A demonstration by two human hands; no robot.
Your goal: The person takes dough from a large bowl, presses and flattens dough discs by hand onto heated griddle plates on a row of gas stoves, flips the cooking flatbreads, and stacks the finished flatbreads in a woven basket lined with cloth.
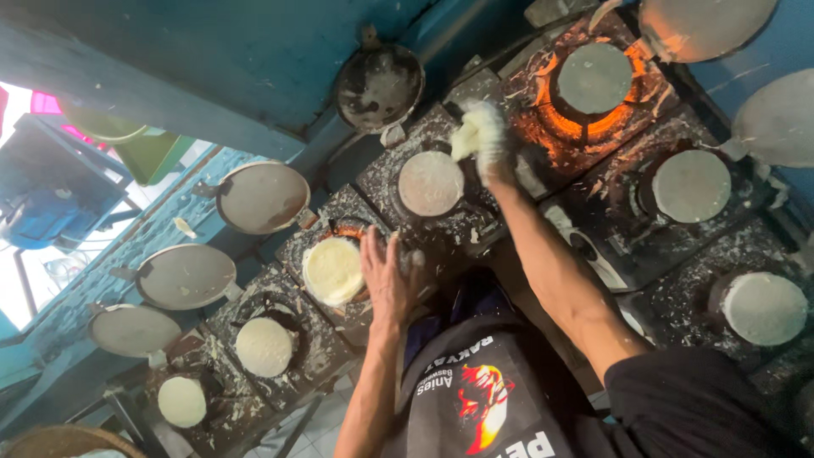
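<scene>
My left hand (386, 276) is spread open, its fingers touching the edge of a round pan coated with pale yellow batter (333, 270) on a burner. My right hand (485, 140), white with batter, grips a soft lump of wet dough (465, 140) next to a grey upturned pan (431, 183). Beyond it a burner glows orange around another grey pan (595, 78).
Several more round pans sit on batter-spattered stoves: two white ones (264, 346) at lower left, two (691, 186) at right. Flat round pans hang along the blue wall (263, 197). A dark apron with a printed picture (475, 399) is below.
</scene>
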